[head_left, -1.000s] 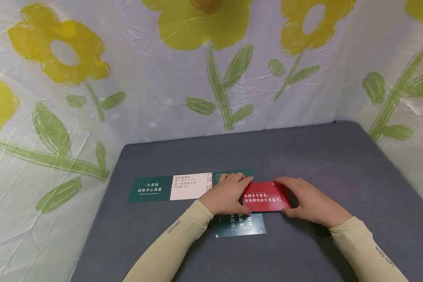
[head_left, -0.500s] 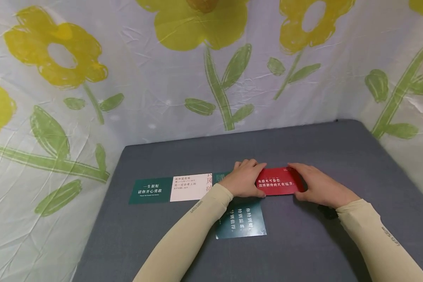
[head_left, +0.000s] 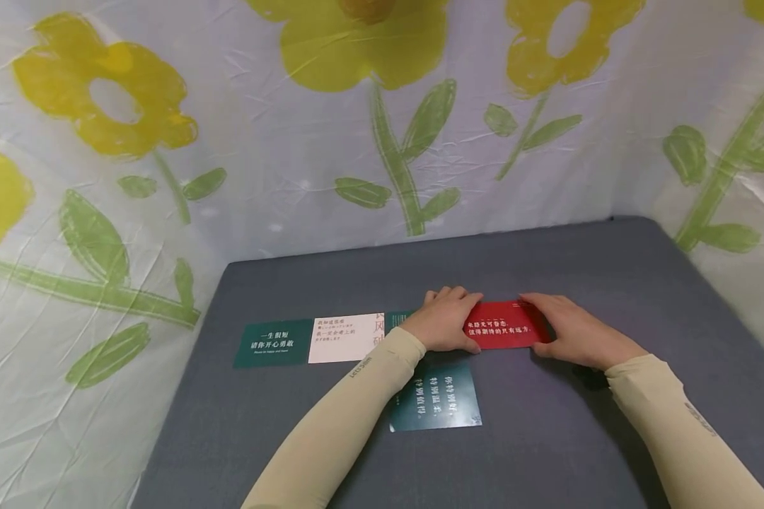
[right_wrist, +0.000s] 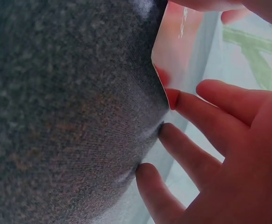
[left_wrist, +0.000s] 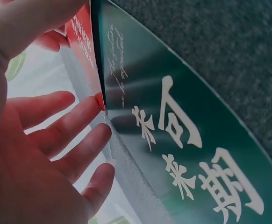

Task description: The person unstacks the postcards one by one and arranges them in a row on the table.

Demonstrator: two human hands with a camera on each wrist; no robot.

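Note:
A red card [head_left: 499, 325] with white lettering lies at the right end of a row of cards. My left hand [head_left: 442, 322] holds its left end, thumb at the near edge and a finger at the far edge. At the opposite end my right hand [head_left: 579, 332] grips the card the same way. Beneath the left hand is a dark green card [left_wrist: 187, 116], mostly covered in the head view; in the left wrist view its edge meets the red one. The right wrist view shows the red card's corner [right_wrist: 173, 98] at a fingertip.
Leftward in the row lie a pale pink card [head_left: 344, 338] and a green card [head_left: 272, 343]. A teal card [head_left: 446, 399] sits nearer, partly under the left forearm. All rest on a grey table [head_left: 535, 452], with a flower-print curtain [head_left: 280, 141] behind.
Both hands have shifted the red card right and away from me, into line with the row, uncovering more of the teal card. Over the last half second they have barely moved.

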